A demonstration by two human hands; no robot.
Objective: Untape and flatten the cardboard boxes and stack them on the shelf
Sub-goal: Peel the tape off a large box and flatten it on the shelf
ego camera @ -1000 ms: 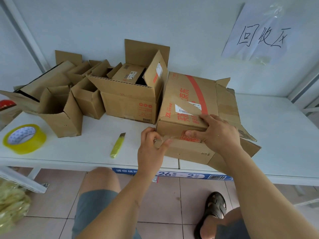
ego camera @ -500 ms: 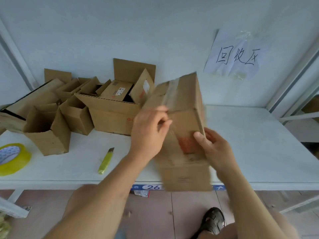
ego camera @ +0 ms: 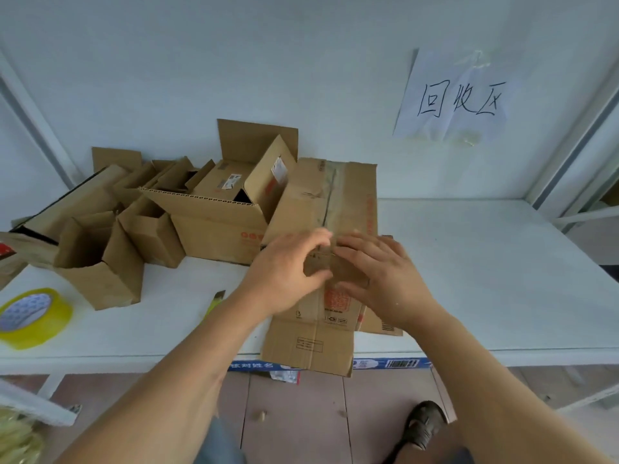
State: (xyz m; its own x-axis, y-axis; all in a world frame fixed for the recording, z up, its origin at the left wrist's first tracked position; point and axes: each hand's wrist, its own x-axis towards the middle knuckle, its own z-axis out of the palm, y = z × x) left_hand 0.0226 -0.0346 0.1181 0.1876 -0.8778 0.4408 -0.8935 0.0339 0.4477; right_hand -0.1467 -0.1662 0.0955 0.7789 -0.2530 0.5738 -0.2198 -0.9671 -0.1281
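Observation:
A long brown cardboard box with red print lies on the white shelf, its taped seam facing up and its near end hanging over the front edge. My left hand is on the box's middle, fingers curled over at the seam and thumb opposed below. My right hand rests beside it on the box, fingers spread and reaching toward the seam. The hands almost touch, and motion blur hides exactly what the fingertips hold.
Several opened boxes are piled at the back left, with a small upright one in front. A yellow tape roll and a yellow utility knife lie near the front edge. A paper sign hangs on the wall.
The box was lifted and turned on end, and now lies back on the shelf with its taped side up. Both hands have come together on its middle.

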